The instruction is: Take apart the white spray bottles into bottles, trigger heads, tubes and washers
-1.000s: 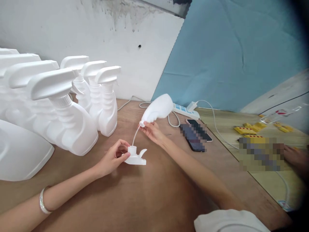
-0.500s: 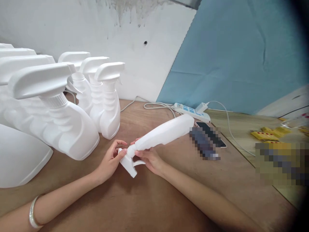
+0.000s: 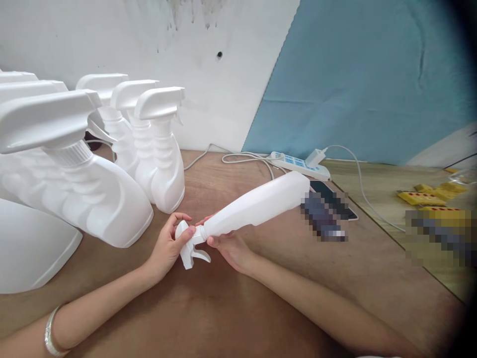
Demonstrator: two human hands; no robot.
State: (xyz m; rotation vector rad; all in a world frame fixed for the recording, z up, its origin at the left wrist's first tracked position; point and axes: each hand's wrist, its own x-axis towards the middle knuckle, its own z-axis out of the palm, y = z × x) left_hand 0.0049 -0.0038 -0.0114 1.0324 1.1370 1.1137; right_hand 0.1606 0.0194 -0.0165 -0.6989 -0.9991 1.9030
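A white spray bottle (image 3: pixel 261 205) lies slanted across the middle of my view, its base up to the right and its trigger sprayer head (image 3: pixel 187 252) down to the left. My left hand (image 3: pixel 172 243) is closed around the sprayer head, thumb on top, with the trigger hanging free. Around the bottle's neck, just beside the collar, my right hand (image 3: pixel 231 248) is wrapped, its thumb in front and other fingers partly hidden behind. The two hands are close together above the wooden table (image 3: pixel 208 313).
Several white spray bottles (image 3: pixel 164 164) stand at the left, one large bottle (image 3: pixel 100 194) nearest. A power strip (image 3: pixel 300 165) with a plugged-in charger and cables lies at the back. Beyond the held bottle is a phone (image 3: pixel 335 201). Yellow items (image 3: pixel 421 198) lie at the far right.
The sprayer head has turned in my left hand, its nozzle now pointing more straight down. The bottle's base has shifted slightly right in view. Both hands keep their hold.
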